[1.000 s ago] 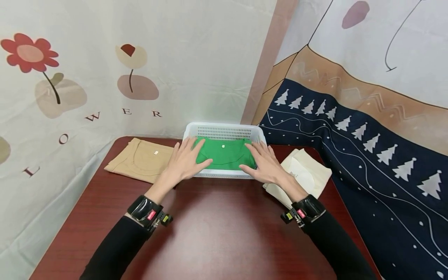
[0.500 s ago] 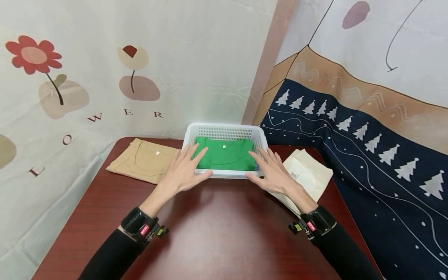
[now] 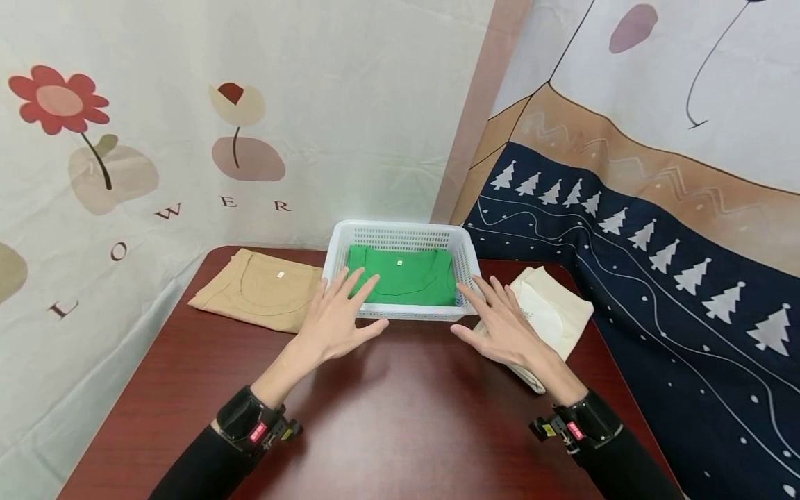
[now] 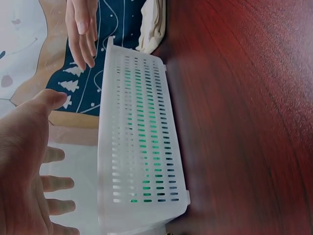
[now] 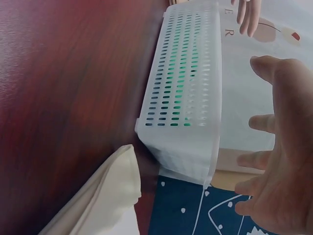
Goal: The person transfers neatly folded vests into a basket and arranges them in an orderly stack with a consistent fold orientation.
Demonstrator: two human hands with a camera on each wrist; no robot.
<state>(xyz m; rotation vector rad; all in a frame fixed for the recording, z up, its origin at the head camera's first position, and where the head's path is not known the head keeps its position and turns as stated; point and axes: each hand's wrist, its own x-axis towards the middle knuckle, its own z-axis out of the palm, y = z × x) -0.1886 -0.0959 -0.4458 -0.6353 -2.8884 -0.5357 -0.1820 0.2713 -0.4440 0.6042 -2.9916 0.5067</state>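
A folded green shirt lies flat in a white perforated plastic basket at the table's far side. My left hand, fingers spread, hovers at the basket's near left corner. By the near right corner hovers my right hand, its fingers likewise spread. Both hands hold nothing; in the left wrist view and the right wrist view they stand above the basket's rim, apart from it. A folded tan shirt lies left of the basket, partly behind my left hand. To the right, partly under my right hand, is a folded cream cloth garment.
The dark red wooden table carries the basket and both outer garments. Behind it hangs a pale printed curtain, and a navy curtain with white trees hangs along the right side.
Both hands have drawn back from over the green shirt toward the person and spread apart, the right hand moving further right. The basket and garments stay in place.
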